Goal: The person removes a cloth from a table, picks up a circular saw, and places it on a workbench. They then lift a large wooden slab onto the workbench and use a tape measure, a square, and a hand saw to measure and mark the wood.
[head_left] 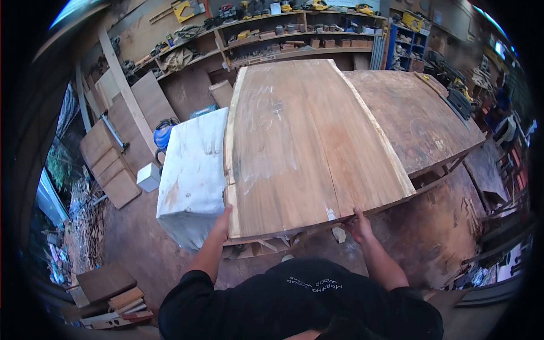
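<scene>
Gripping wood slab at near left corner with left hand, clamped on it. Holding near edge, right of its middle, with right hand, also clamped on slab, with thumb at edge and fingers partly hidden. Lying broad side up, with chalk marks toward far left. To slab's right: brown desk. Just beside slab's left edge: white-covered block. Beyond slab's far end: shelves of tools.
</scene>
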